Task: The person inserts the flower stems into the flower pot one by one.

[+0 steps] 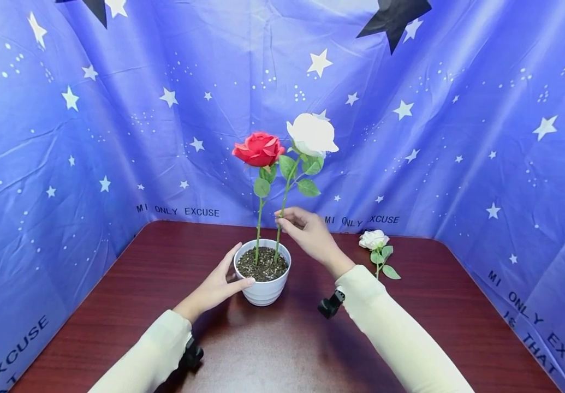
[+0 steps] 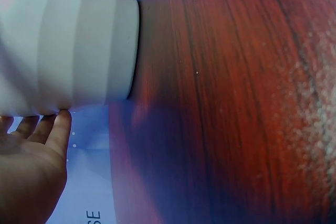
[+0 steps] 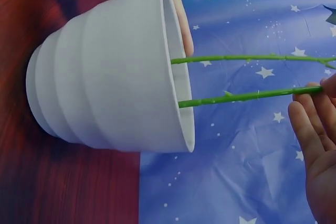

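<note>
A white, ribbed, round pot (image 1: 264,296) stands upright on a dark red, wood-grained counter (image 1: 272,357), filled with speckled brown soil (image 1: 266,270). The left hand (image 1: 215,287) holds its left side, thumb resting on the near rim and fingers (image 2: 59,129) reaching along the wall, spread wide enough to straddle the pot's edge.

A red artificial rose (image 1: 259,149) with a green stem and leaves rises upright from the soil. To its right, a large white artificial rose (image 1: 313,135) leans slightly rightward, its stem's lower end in the soil. The right hand (image 1: 309,233) pinches that stem above the rim, thumb and fingertips closed on it.

Well apart at the right, a smaller white rose (image 1: 374,240) with green leaves lies on the counter, partly hidden by the right cream sleeve (image 1: 392,325). Behind everything hangs a blue cloth backdrop (image 1: 243,109) printed with white stars and black lettering.
</note>
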A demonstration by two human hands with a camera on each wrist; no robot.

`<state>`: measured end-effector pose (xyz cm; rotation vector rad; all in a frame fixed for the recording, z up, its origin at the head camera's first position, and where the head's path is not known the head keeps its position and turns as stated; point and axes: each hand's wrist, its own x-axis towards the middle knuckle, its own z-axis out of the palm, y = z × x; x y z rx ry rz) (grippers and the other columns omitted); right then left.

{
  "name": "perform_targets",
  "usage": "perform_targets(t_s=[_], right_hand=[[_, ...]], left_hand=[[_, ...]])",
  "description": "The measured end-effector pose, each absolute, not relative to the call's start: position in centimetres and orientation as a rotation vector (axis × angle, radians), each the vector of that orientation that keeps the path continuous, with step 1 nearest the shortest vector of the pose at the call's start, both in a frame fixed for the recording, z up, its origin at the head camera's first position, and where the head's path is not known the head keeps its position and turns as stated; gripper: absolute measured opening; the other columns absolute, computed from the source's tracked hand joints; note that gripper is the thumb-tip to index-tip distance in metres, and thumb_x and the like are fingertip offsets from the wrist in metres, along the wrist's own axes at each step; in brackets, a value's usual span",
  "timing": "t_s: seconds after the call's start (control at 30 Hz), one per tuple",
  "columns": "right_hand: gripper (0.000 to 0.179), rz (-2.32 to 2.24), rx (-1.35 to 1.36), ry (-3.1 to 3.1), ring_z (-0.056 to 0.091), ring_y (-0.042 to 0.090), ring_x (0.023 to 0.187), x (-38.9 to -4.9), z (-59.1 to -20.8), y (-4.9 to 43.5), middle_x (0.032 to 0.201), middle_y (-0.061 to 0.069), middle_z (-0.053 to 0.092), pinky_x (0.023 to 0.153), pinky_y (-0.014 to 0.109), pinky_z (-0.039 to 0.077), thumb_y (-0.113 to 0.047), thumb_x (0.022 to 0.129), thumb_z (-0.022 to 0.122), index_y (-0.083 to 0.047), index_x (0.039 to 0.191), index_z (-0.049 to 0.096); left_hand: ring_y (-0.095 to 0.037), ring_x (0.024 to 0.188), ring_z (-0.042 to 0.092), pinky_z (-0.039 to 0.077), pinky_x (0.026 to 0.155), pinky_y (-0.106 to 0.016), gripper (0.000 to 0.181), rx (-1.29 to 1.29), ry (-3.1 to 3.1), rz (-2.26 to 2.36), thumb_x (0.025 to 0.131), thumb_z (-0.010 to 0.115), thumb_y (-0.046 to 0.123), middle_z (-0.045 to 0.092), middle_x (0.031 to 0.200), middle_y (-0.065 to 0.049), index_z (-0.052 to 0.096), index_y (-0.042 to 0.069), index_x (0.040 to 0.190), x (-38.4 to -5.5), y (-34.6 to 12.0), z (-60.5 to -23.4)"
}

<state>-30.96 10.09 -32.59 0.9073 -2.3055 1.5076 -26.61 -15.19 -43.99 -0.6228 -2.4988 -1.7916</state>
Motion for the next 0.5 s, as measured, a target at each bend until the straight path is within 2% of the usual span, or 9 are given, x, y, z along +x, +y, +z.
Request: perform_targets(t_s=[0.2,0.5], right_hand=[[0.018,1.547,0.897,-2.296,0.071,0.025,0.091,-31.4,-32.9,10.3,0.099,0.003,0.074,0.085,0.035,0.059,-0.017,0.1,0.063,-0.007,0.111,0.073],[0.016,1.368,0.906,-2.375,0.071,0.021,0.086,-31.9,-34.2,10.6,0.095,0.003,0.075,0.08,0.031,0.058,-0.021,0.1,0.065,-0.01,0.107,0.074]], left_hand=[[-0.037,0.141,0.036,0.034,0.113,-0.053,0.095,-0.629,-2.498,-1.781,0.091,0.076,0.025,0.024,0.162,-0.015,0.014,0.016,0.161,-26.7,-15.1,-44.2],[-0.037,0.141,0.035,0.034,0.113,-0.053,0.094,-0.624,-2.493,-1.792,0.091,0.076,0.024,0.023,0.162,-0.015,0.014,0.017,0.162,-26.7,-15.1,-44.2]])
